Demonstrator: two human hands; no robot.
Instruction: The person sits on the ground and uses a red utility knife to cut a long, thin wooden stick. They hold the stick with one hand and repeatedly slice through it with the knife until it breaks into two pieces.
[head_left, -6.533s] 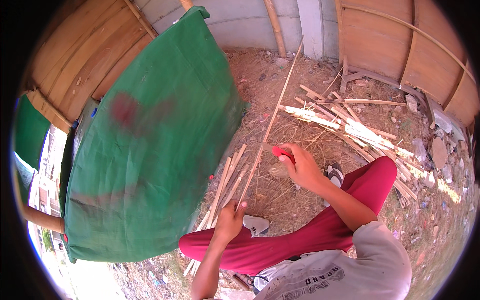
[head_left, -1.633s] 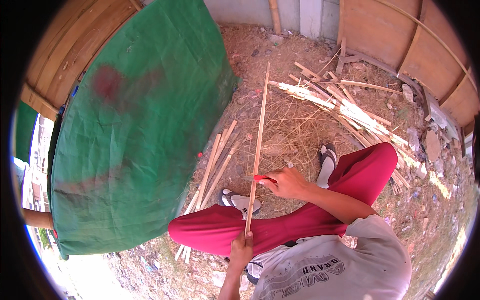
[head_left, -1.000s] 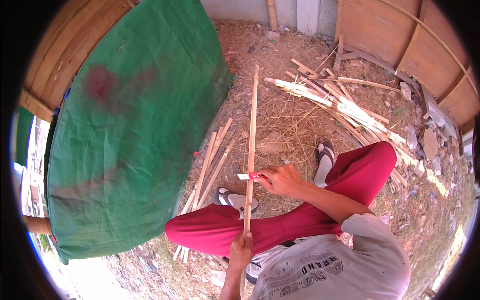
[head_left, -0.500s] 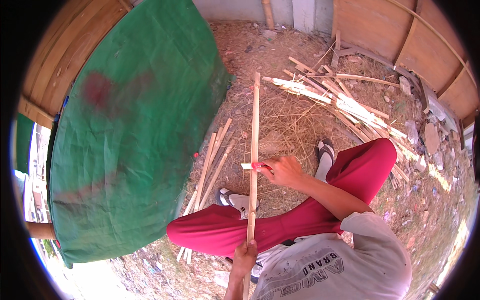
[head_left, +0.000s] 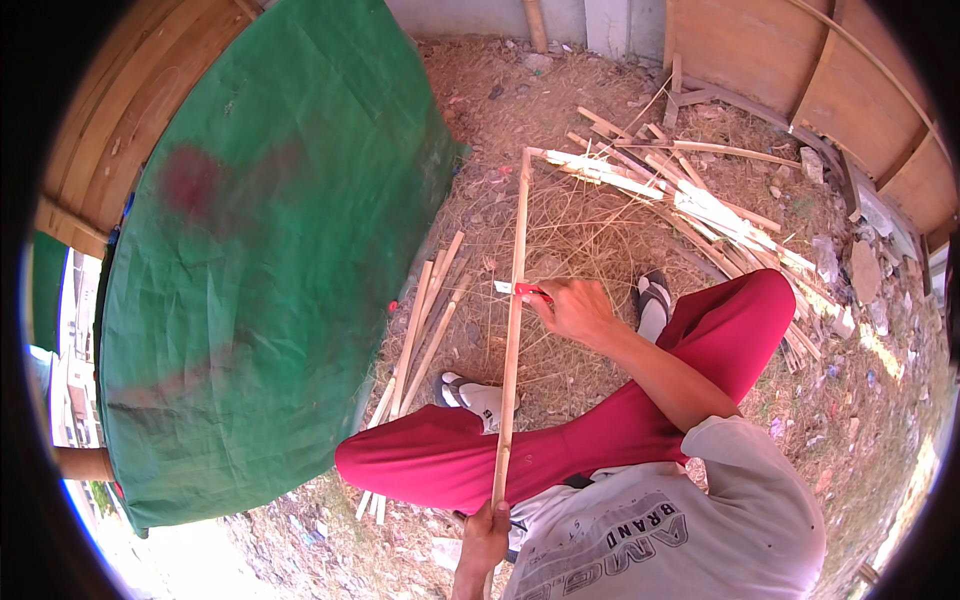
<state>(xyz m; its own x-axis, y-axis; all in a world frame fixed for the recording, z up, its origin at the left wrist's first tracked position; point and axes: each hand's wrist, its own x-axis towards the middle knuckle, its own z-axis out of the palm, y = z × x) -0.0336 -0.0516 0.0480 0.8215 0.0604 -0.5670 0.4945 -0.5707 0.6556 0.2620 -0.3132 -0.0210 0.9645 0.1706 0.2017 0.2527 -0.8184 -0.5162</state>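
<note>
My left hand is closed round the near end of a long bamboo strip. The strip slopes away from me over my crossed legs, its far end above the ground. In my right hand is a red utility knife, fingers wrapped round its handle. Its pale blade lies across the strip, at a point between the middle and the far end. The knife's handle is partly hidden by my fingers.
A pile of bamboo strips lies on the ground at the far right. Several more strips lie left of my foot. A green tarp hangs along the left. Brown panels stand at the back right. Dry shavings cover the ground ahead.
My right hand and the knife have moved away from me along the strip. The strip's far end has shifted slightly right, and my left hand has moved slightly nearer to me.
</note>
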